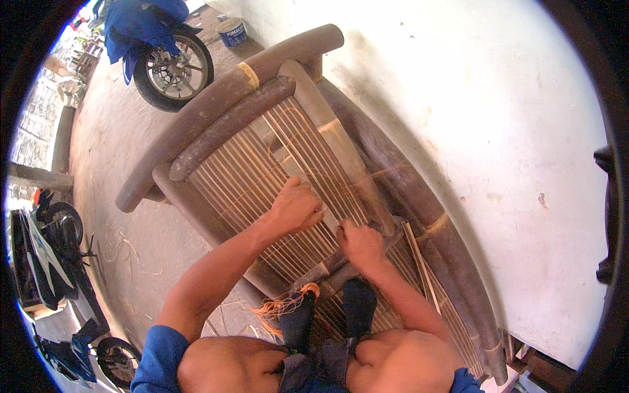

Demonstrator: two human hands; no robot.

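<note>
Under me is a dark bamboo frame [196, 141] with a panel of narrow, pale slats [242, 173] set inside it. Over the panel's middle, my left hand [296, 206] is closed in a fist, knuckles up. Just right of it and nearer to me, my right hand [362, 245] is also closed, by the panel's lower right corner. Thin orange strands [314, 171] loop across the slats beyond both hands. Whatever lies within the fingers is too small or hidden to make out. A tangled bundle of orange strands [288, 304] lies near my feet.
A white wall [491, 131] rises close on the right. Thick bamboo poles [452, 255] curve alongside it. Loose slats [422, 265] lean at the right. Motorcycles stand at the left, and another wheel [175, 72] with a tin can [231, 31] is beyond the frame. Scraps litter the floor [124, 216].
</note>
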